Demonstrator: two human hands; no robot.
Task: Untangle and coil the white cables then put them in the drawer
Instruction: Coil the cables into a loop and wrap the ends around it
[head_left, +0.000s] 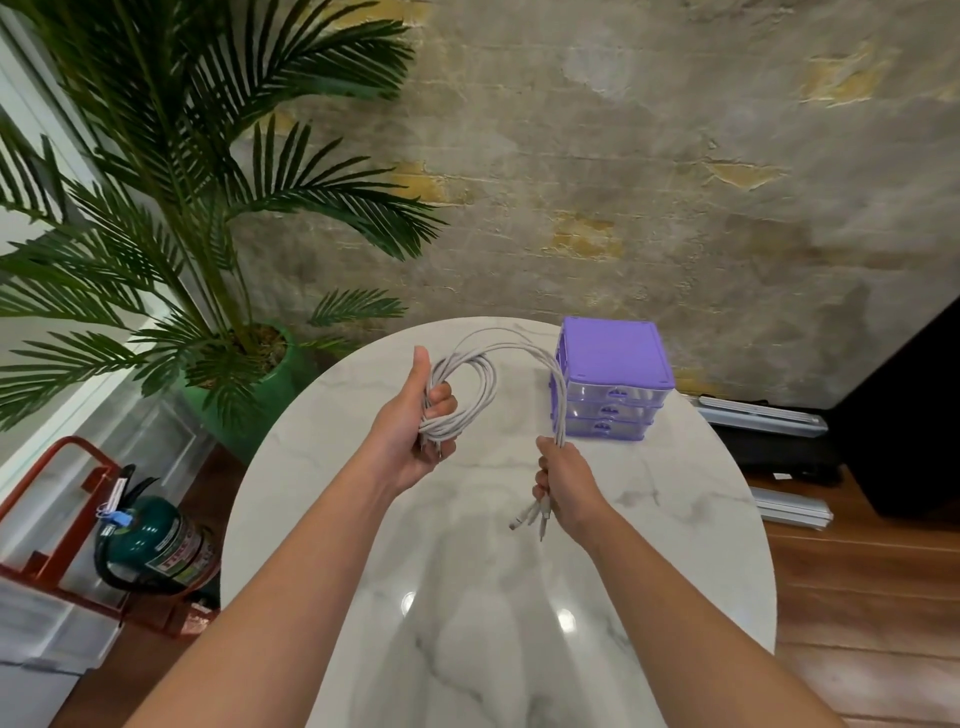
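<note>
**Several loops wound, one tail left to take up**

Both hands are up over the round marble bench (467, 597), working the white cables (511, 351) as one bundle. Left hand (415, 431): fingers curled round a coil of several turns, thumb upright beside it. Right hand (563, 491): closed on the loose end of the bundle, plugs (530, 514) dangling below the fist. Between the hands the strands arch up and over, clear of the bench top.

Step in hand, as I judge it: coiling. No knots show in the free run, so untangling looks finished.

Purple drawer unit (613, 379) stands at the far right of the bench, just behind the arching strands; all three clear drawers appear closed.

Next move likely calls for feeding the last tail onto the coil, then freeing one hand to pull a drawer out, keeping the turns pinched so they don't spring apart.
</note>
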